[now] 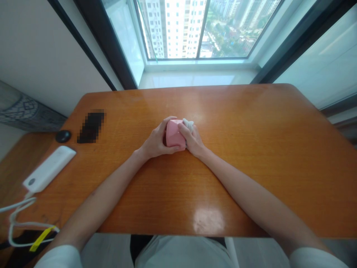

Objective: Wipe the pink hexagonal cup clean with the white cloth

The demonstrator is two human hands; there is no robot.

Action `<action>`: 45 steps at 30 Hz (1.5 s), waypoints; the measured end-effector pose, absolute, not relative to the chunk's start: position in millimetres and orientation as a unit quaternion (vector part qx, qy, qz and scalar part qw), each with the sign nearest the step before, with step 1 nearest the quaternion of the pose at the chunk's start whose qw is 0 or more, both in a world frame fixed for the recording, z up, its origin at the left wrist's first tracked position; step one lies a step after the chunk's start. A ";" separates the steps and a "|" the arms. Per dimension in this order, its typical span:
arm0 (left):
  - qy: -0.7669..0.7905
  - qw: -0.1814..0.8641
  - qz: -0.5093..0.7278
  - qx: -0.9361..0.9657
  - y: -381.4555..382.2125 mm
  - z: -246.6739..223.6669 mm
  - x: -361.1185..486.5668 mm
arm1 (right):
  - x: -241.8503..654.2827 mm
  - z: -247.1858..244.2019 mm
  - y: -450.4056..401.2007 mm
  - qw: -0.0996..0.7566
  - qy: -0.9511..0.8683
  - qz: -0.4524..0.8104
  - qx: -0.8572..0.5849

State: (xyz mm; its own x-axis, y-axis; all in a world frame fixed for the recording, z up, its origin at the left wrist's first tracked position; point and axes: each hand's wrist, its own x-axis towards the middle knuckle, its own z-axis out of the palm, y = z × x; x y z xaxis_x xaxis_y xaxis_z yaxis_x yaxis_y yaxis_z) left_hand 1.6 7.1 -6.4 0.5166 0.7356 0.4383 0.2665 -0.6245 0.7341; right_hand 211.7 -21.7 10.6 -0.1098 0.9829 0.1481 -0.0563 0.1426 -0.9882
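A small pink block-shaped object [174,134] with a smooth surface is held just above or on the middle of the wooden table; which of the two I cannot tell. My left hand [155,142] wraps around its left side, thumb along the near edge and fingers at the far edge. My right hand [195,143] is closed at its right side, pinching a crumpled white cloth [189,124] that looks like wipe or tissue material. The right thumb presses on the pink object's upper right part. The right fingers are mostly hidden behind it.
On the left of the wooden table [267,156] lie a white power strip [50,169] with a white cable [26,224] and yellow tag [41,239], a round black object [63,136] and a blurred-out dark item [91,126]. A window [199,29] stands beyond the far edge.
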 end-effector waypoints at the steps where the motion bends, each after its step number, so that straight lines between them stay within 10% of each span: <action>1: 0.301 0.309 0.384 0.816 8.6 -8.8 1.4 | 211.9 10.9 -21.7 0.520 -0.550 0.502 -0.418; 12: 0.224 0.127 0.414 0.873 13.2 -7.1 -0.5 | 210.9 3.3 -3.9 0.559 -0.462 0.586 -0.362; 20: 0.277 0.312 0.431 0.800 9.8 -6.3 4.8 | 211.8 13.9 -23.3 0.512 -0.568 0.506 -0.401; 32: 0.210 0.167 0.450 0.852 9.2 -6.9 11.5 | 210.9 9.8 -14.4 0.552 -0.519 0.528 -0.384; 45: 0.267 0.260 0.438 0.818 6.5 -11.0 9.1 | 211.0 13.9 -18.1 0.525 -0.535 0.518 -0.412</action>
State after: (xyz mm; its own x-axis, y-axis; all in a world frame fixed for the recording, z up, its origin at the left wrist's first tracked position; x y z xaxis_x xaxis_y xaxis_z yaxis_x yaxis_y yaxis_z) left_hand 9.1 6.5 -11.0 0.4740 0.6637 0.5787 0.2088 -0.7232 0.6583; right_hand 211.0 -18.1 13.9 -0.1083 0.9849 0.1350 -0.1038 0.1238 -0.9869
